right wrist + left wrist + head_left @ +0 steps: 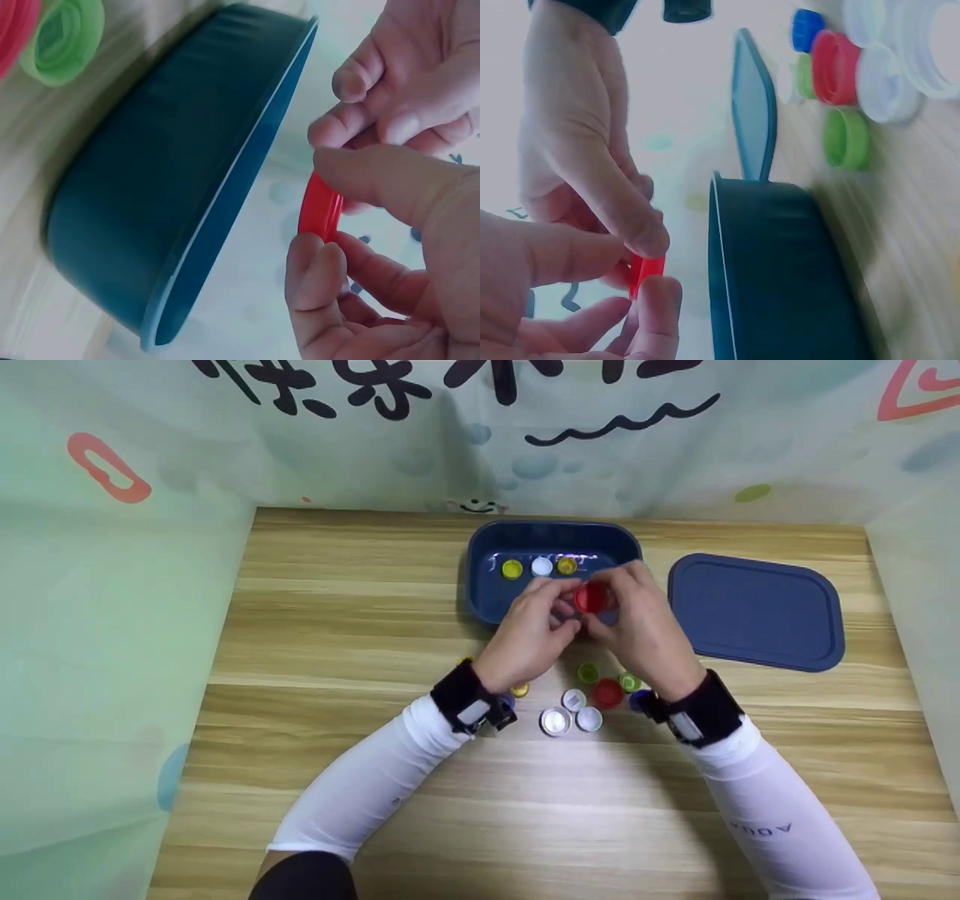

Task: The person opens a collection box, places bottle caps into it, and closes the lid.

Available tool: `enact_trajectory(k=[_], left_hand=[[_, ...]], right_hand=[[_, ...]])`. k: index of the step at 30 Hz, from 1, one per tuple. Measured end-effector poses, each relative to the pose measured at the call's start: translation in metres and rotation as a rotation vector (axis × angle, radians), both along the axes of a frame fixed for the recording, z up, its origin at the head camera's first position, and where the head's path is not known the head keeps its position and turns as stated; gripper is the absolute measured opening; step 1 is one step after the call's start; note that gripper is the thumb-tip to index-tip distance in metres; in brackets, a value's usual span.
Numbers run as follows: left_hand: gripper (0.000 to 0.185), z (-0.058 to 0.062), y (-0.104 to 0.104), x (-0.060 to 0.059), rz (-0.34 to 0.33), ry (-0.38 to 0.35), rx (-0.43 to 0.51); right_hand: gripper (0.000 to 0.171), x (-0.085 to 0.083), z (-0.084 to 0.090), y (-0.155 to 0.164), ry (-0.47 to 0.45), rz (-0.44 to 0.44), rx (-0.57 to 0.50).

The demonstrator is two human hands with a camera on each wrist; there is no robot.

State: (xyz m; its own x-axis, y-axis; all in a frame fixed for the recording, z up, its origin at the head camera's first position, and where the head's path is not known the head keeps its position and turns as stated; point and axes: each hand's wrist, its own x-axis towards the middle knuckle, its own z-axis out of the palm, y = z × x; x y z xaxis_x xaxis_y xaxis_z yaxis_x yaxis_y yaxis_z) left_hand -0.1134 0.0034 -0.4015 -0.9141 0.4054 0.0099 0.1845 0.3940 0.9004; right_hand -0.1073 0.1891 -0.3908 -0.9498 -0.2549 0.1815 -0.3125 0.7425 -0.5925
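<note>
Desk: I see a pale wood-grain desk (360, 607), planks running side to side, walled in at 9, 12 and 3 o'clock by a mint printed curtain (112, 607).

Container: a dark blue rounded-rectangle tub (480, 585) sits at 12 o'clock, smooth and glossy. Two yellow caps and a white cap (541, 567) lie inside by its far wall.

Lid: a flat matching blue lid (756, 612) lies at 2 o'clock, apart from the tub.

Red cap: a small round red cap (590, 598) is held over the tub's near rim, between both hands.

Left hand (529, 634): my grip pinches the red cap, fingertips curled on its edge.

Right hand (641, 622): thumb and fingers also clamp the cap.

Loose caps: green, white, red and blue caps (589, 701) cluster at 6 o'clock between my wrists.

Hidden: wrists cover some caps; the tub's near floor is blocked by my hands.
</note>
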Motion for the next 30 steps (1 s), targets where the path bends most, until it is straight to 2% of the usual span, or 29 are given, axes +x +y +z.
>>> enact_trajectory(k=[5, 10, 17, 26, 30], left_hand=[[0.052, -0.002, 0.009, -0.013, 0.033, -0.089, 0.109], [0.051, -0.010, 0.019, -0.030, 0.044, -0.140, 0.209], [0.048, -0.020, 0.028, -0.048, 0.081, -0.204, 0.236], [0.045, -0.027, 0.032, -0.058, 0.110, -0.275, 0.263], [0.047, -0.027, 0.030, -0.058, 0.113, -0.264, 0.277]], right_hand=[[0.047, -0.016, -0.002, 0.006, -0.063, -0.057, -0.049], [0.048, -0.032, -0.008, 0.013, -0.109, -0.093, -0.098], [0.047, -0.047, -0.016, 0.019, -0.181, -0.123, -0.122], [0.049, -0.051, -0.021, 0.020, -0.248, -0.139, -0.128], [0.050, -0.049, -0.022, 0.021, -0.264, -0.125, -0.146]])
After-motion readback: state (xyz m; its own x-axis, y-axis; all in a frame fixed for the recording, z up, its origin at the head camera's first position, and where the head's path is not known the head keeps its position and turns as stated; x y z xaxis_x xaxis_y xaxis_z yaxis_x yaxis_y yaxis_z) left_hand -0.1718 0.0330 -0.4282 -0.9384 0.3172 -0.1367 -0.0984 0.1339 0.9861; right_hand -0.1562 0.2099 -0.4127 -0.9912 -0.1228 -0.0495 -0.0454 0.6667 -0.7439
